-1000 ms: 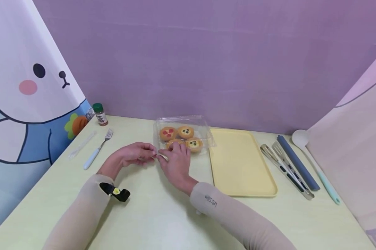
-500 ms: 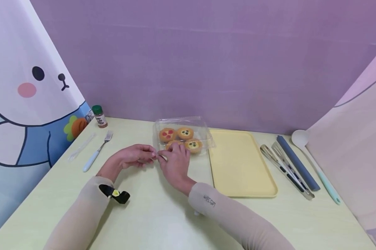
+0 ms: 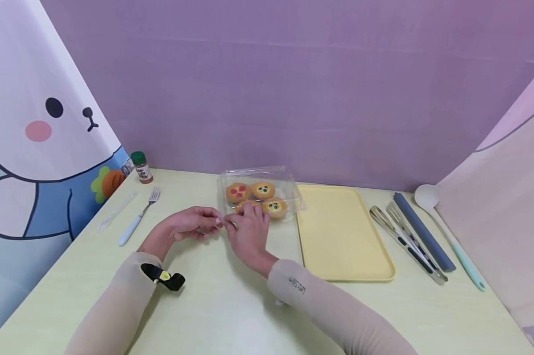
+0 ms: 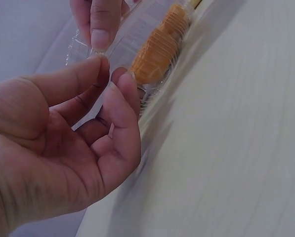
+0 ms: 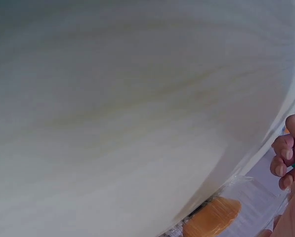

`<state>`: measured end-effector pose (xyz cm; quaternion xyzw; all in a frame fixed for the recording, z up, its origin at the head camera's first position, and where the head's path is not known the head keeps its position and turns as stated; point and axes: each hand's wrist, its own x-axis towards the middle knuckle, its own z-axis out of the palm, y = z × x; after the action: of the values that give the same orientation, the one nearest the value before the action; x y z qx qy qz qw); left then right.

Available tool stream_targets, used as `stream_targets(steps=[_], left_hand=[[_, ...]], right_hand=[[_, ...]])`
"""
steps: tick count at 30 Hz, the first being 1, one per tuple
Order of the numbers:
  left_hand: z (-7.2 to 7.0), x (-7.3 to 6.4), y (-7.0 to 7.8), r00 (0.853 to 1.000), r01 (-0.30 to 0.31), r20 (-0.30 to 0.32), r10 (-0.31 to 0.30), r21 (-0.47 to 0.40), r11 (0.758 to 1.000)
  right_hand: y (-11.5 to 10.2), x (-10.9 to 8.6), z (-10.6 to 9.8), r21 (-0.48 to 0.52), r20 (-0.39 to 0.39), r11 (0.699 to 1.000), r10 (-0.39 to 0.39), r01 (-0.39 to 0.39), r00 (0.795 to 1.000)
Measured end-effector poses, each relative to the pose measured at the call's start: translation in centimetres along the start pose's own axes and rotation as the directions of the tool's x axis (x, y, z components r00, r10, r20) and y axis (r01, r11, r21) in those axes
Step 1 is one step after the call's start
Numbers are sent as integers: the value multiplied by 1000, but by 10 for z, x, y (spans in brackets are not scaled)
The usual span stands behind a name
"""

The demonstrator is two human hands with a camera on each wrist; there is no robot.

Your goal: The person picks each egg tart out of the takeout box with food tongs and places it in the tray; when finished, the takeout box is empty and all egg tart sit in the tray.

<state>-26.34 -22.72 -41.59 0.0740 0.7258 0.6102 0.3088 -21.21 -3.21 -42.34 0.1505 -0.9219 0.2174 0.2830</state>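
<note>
A clear plastic clamshell box (image 3: 289, 182) stands near the back wall, its lid lying over several round egg tarts (image 3: 238, 192). My left hand (image 3: 191, 223) pinches the box's near left corner edge between thumb and forefinger; in the left wrist view its other fingers curl loosely beneath. At that same corner my right hand (image 3: 251, 236) pinches with thumb and forefinger, and its other fingers rest over the lid, covering part of a front tart. Only part of the right hand (image 5: 293, 212) shows in the right wrist view. Whether the corner is unfastened is too small to tell.
Right of the box lies a yellow tray (image 3: 344, 236). Beyond it are metal tongs (image 3: 400, 239), a dark blue roll (image 3: 424, 231) and a white ladle (image 3: 449, 236). On the left are a fork (image 3: 138, 217), a wrapped plastic utensil (image 3: 117, 211) and a green-capped spice jar (image 3: 142, 167).
Both hands stay at the box corner with almost no movement. The whole head view has shifted slightly.
</note>
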Motion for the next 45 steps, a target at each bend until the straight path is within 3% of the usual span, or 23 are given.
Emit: stream_targets(steps=[20, 29, 36, 45], left_hand=[[2, 1, -1, 1000, 4, -19, -4, -11, 1000], [0, -2, -3, 999, 16, -50, -16, 7, 1000], [-1, -4, -3, 999, 29, -34, -29, 3, 1000], [3, -4, 0, 999, 46, -17, -46, 10, 999]], right_hand=[[-3, 3, 2, 22, 4, 999, 24, -24, 1000], [-10, 26, -9, 41, -126, 999, -19, 25, 992], [-10, 28, -13, 105, -140, 993, -43, 59, 989], [-7, 29, -13, 112, -180, 989, -71, 92, 981]])
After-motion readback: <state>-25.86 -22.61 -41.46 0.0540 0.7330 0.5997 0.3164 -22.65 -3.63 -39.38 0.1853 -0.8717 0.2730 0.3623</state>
